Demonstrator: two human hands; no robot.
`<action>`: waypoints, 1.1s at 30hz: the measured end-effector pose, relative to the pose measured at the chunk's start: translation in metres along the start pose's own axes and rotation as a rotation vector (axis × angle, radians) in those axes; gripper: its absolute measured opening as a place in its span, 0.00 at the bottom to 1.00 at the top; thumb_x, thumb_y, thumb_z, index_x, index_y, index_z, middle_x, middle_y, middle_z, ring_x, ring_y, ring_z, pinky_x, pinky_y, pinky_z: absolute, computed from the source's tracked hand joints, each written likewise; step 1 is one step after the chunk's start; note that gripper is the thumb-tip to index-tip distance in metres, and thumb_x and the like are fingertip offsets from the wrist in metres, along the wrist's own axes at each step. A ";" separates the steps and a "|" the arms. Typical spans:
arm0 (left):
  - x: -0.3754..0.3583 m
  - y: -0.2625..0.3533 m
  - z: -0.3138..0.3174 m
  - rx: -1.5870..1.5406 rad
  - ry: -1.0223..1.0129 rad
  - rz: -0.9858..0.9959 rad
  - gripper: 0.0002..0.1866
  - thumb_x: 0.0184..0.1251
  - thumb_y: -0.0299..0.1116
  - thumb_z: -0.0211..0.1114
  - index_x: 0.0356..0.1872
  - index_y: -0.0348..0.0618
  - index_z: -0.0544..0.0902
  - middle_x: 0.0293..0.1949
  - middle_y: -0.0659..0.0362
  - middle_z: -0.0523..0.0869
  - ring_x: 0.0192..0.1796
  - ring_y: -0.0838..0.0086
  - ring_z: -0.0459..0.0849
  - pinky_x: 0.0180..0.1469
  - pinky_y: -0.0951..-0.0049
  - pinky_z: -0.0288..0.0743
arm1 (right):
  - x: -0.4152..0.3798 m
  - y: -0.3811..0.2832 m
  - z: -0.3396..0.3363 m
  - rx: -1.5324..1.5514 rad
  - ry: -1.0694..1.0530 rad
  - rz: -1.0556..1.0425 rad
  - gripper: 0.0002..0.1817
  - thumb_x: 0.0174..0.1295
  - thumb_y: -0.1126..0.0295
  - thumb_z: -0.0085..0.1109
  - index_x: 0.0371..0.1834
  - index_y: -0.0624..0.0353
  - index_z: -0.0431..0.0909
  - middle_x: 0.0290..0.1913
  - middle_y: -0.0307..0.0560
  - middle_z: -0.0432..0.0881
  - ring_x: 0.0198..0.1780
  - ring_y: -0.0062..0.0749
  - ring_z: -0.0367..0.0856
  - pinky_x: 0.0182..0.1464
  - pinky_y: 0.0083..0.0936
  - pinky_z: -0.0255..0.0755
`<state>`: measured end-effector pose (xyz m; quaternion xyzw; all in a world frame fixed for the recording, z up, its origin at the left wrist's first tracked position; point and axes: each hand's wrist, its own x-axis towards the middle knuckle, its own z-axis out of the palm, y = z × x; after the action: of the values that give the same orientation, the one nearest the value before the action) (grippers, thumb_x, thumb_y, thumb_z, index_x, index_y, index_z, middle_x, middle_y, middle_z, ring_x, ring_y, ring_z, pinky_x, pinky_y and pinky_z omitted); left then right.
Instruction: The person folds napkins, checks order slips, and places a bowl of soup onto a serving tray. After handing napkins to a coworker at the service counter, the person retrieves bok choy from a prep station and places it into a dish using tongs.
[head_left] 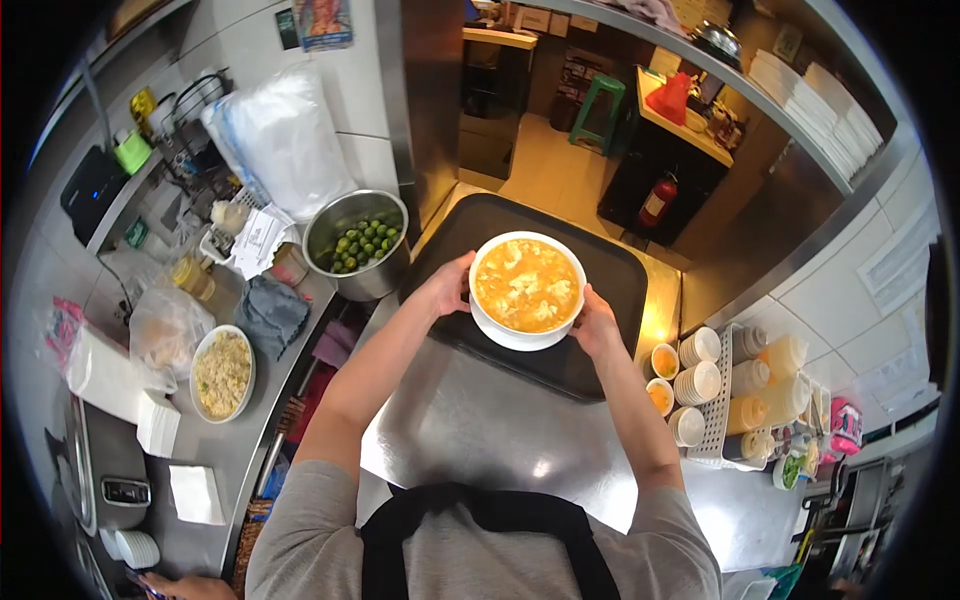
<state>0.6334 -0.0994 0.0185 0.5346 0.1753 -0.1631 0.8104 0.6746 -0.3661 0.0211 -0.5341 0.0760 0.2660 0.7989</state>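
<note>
A white bowl of orange egg soup (527, 287) is held between my two hands, over a black serving tray (612, 275). Below the bowl shows the rim of a white saucer (515, 339). My left hand (452, 284) grips the bowl's left side, its fingers curled around toward the back. On the opposite side my right hand (597, 320) is closed on the lower right edge. The tray rests on the pass-through ledge at the far side of the steel counter (460, 410).
A steel pot of green citrus fruits (357, 240) stands left of the tray. Farther left is a bowl of fried rice (222, 373). Small cups (697, 384) and a basket of sauce bottles (752, 376) line the right. Another person's hand (185, 586) shows at bottom left.
</note>
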 end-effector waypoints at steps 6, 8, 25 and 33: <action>0.038 0.026 -0.003 -0.011 -0.148 -0.083 0.40 0.64 0.68 0.35 0.62 0.43 0.64 0.60 0.54 0.72 0.62 0.63 0.70 0.60 0.53 0.65 | 0.009 0.034 -0.011 0.133 -0.007 -0.068 0.31 0.69 0.57 0.44 0.72 0.49 0.46 0.67 0.47 0.59 0.65 0.43 0.62 0.56 0.57 0.62; 0.045 0.032 -0.005 0.026 -0.216 -0.071 0.42 0.63 0.69 0.35 0.63 0.41 0.63 0.61 0.53 0.71 0.62 0.65 0.71 0.61 0.58 0.66 | -0.011 0.030 0.003 0.155 0.082 -0.083 0.30 0.69 0.57 0.43 0.71 0.49 0.47 0.66 0.49 0.59 0.62 0.44 0.63 0.58 0.56 0.61; -0.113 -0.028 -0.071 0.652 0.514 0.819 0.16 0.57 0.37 0.65 0.41 0.37 0.80 0.38 0.54 0.84 0.42 0.72 0.83 0.46 0.72 0.74 | -0.037 0.050 -0.028 0.148 0.127 -0.257 0.33 0.66 0.57 0.46 0.72 0.47 0.44 0.72 0.56 0.46 0.70 0.45 0.50 0.65 0.57 0.44; -0.208 -0.056 -0.243 1.530 1.271 0.575 0.11 0.49 0.39 0.67 0.28 0.43 0.81 0.34 0.51 0.80 0.40 0.55 0.79 0.42 0.60 0.74 | -0.104 0.046 0.056 -0.127 0.160 -0.842 0.30 0.61 0.72 0.51 0.68 0.61 0.54 0.70 0.50 0.54 0.69 0.41 0.54 0.67 0.35 0.50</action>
<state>0.3978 0.1197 -0.0204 0.9158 0.2862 0.2811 0.0204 0.5542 -0.3382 0.0493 -0.5855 -0.1035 -0.1214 0.7948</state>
